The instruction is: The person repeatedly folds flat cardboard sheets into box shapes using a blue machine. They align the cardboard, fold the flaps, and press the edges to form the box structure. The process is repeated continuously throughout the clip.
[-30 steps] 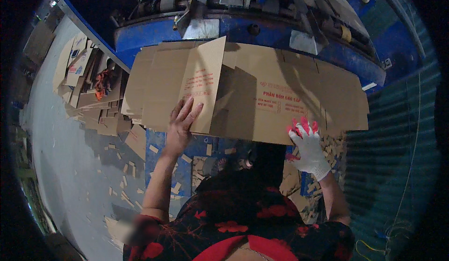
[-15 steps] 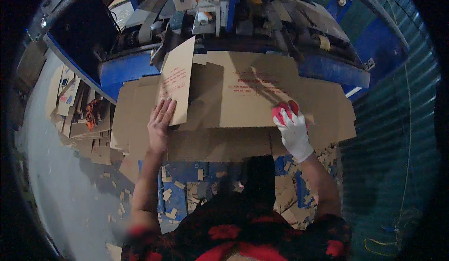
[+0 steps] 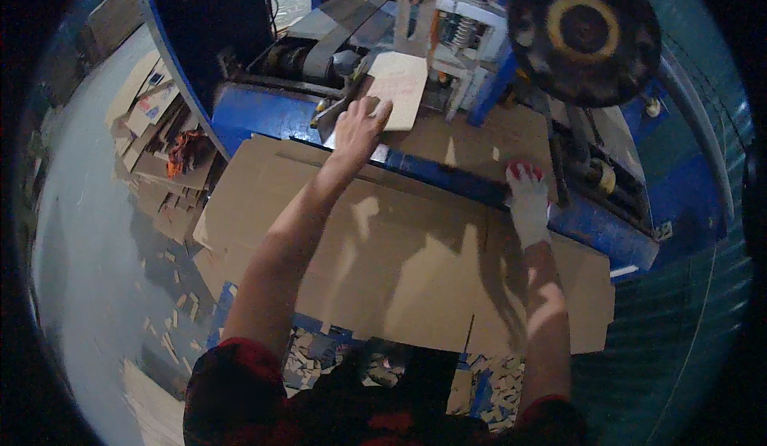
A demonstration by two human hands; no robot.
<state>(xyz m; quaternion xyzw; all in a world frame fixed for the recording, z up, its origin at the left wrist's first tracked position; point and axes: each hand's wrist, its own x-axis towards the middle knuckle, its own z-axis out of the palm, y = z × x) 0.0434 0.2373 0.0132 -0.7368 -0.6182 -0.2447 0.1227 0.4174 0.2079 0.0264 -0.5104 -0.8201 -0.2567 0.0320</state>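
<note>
Machine first, since it's the biggest thing around: blue frame (image 3: 264,118), rollers and belts, spanning the top of the view. Next down is a wide stack of flat brown cardboard (image 3: 383,254), lying just in front of the machine's front edge; can't see what holds it up. Off the machine's left corner there's a messier cardboard pile (image 3: 160,138) on the floor (image 3: 88,238). Then the loaded sheet (image 3: 515,130), lying on the machine just behind that front edge, far side tucked in under the mechanism. Dark round wheel (image 3: 585,31) up toward the right. A printed flap (image 3: 399,83) stands up at the sheet's left end, looks like part of it. Bare left hand (image 3: 361,126) has bent fingers against the flap; can't tell if it's pinching. Gloved right hand (image 3: 527,194) has its fingers on the sheet's near side, grip or just pressure, no idea. Smallest: scraps (image 3: 188,302) everywhere. Progress-wise, I'd say one sheet's partway in, with the stack out front left.
</note>
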